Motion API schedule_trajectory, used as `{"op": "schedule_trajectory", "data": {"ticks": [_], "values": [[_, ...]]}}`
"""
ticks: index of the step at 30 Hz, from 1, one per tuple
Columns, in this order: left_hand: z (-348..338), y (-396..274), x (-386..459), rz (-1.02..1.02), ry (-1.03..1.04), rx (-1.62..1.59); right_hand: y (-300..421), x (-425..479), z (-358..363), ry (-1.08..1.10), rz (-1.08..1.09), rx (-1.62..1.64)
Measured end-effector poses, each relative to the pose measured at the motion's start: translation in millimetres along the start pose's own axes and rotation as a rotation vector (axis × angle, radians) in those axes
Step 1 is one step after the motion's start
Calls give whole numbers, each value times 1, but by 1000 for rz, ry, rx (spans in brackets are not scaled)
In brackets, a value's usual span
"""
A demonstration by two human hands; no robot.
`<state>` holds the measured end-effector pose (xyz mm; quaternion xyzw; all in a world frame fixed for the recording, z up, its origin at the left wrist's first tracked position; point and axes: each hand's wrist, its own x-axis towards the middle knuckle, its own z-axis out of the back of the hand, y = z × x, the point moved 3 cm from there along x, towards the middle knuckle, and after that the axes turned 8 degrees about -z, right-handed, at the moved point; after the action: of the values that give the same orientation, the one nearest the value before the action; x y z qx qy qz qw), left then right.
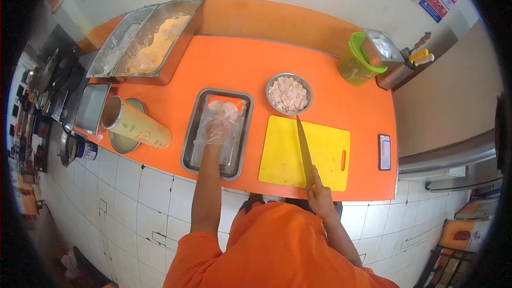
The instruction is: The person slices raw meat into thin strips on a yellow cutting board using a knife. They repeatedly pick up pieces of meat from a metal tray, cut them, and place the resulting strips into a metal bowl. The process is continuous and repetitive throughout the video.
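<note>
My left hand (217, 131) is in a grey metal tray (247, 136), over a clear plastic bag (204, 150) with pale raw meat (227, 111) at its far end. The hand is blurred, so whether its fingers grip anything cannot be told. My right hand (321, 198) holds a large knife (305, 150) by the handle, its blade pointing away from me over a yellow cutting board (280, 160). Just beyond the board stands a round metal bowl (289, 93) filled with cut pale raw meat.
Deep metal pans (176, 58) with orange and white powder stand at the back left. Nearer are a tall paper tub (138, 125), a round metal lid or plate (120, 143) and a shallow pan (92, 108). At right are a green bucket (356, 68), a knife holder (396, 75) and a phone (385, 152).
</note>
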<state>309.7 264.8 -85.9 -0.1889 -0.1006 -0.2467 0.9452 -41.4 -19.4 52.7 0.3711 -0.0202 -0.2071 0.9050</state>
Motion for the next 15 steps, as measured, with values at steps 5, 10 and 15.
{"op": "schedule_trajectory", "data": {"ticks": [5,10,15], "values": [[42,-18,-18,-146,-93,-52,1,-26,0,89,-258,-2],[69,-44,-8,215,39,-154,-2,-37,-9,-19,-56,24],[61,-33,-9,82,148,54,5,-42,-6,-114,32,-22]]}}
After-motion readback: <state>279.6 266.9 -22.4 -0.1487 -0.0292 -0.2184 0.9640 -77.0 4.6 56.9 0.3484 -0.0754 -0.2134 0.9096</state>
